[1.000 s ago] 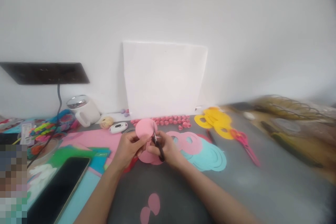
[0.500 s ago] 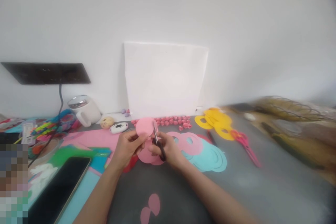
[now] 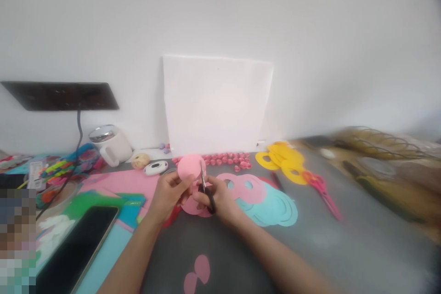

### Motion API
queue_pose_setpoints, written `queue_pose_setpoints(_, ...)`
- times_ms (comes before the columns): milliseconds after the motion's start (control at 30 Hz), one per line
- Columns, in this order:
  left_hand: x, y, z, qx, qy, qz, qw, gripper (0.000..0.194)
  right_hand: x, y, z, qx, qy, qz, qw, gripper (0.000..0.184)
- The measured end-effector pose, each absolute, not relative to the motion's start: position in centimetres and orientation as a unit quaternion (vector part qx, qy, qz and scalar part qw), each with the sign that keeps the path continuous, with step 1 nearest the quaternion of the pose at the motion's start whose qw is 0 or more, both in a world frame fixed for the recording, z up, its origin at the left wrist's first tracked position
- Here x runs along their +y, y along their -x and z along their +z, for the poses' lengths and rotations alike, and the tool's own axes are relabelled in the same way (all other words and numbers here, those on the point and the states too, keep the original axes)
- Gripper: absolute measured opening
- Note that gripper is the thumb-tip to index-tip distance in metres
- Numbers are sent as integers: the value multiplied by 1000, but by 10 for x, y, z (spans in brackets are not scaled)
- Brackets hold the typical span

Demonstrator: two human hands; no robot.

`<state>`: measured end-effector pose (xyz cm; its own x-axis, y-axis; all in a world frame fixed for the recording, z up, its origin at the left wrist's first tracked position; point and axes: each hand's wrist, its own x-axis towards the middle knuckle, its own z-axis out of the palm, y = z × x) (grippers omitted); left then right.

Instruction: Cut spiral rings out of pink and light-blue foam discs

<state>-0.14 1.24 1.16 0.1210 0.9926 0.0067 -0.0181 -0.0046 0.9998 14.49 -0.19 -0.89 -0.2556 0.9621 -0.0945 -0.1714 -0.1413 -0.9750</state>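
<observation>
My left hand (image 3: 173,193) pinches a round pink paper disc (image 3: 189,166) by its lower edge. In my right hand (image 3: 217,196) is a pair of scissors (image 3: 202,177) with dark handles, its blades pointing up at the disc's right side. Behind and below my hands lie pink paper rings (image 3: 193,207), partly hidden by my fingers. Two small pink paper pieces (image 3: 202,268) rest on the grey table near the front. To the right of my right hand, pink and light-blue paper rings (image 3: 275,206) overlap in a pile.
Yellow paper rings (image 3: 292,171) and pink scissors (image 3: 324,195) lie at the right. Small rolled pink pieces (image 3: 227,159) line up before a white board (image 3: 218,105) leaning on the wall. A phone (image 3: 81,248), coloured sheets and a white mug (image 3: 117,147) stand left.
The scissors in my right hand have shifted slightly left, and their blades look closer together against the disc. My left hand and the disc have barely moved.
</observation>
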Motion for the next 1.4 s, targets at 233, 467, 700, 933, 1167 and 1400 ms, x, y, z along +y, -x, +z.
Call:
queue_pose_setpoints(233, 12, 0, 9, 484, -545, 461, 506, 39, -2, -146, -6, -489, 390, 646, 437, 49)
queue_pose_setpoints(467, 12, 3, 9, 479, -559, 451, 504, 40, -1, -148, -1, -489, 382, 646, 445, 51)
queue_pose_setpoints(700, 14, 4, 7, 475, -567, 452, 499, 40, -2, -148, -3, -493, 388, 642, 441, 49)
queue_pose_setpoints(933, 15, 6, 7, 473, -560, 466, 496, 39, 0, -148, 1, -482, 406, 641, 439, 50)
queue_pose_setpoints(1167, 15, 7, 9, 469, -545, 474, 509, 34, -2, -149, 4, -481, 429, 633, 428, 53)
queue_pose_setpoints(1400, 15, 6, 11, 474, -518, 504, 502, 32, -2, -148, 1, -481, 431, 626, 437, 52)
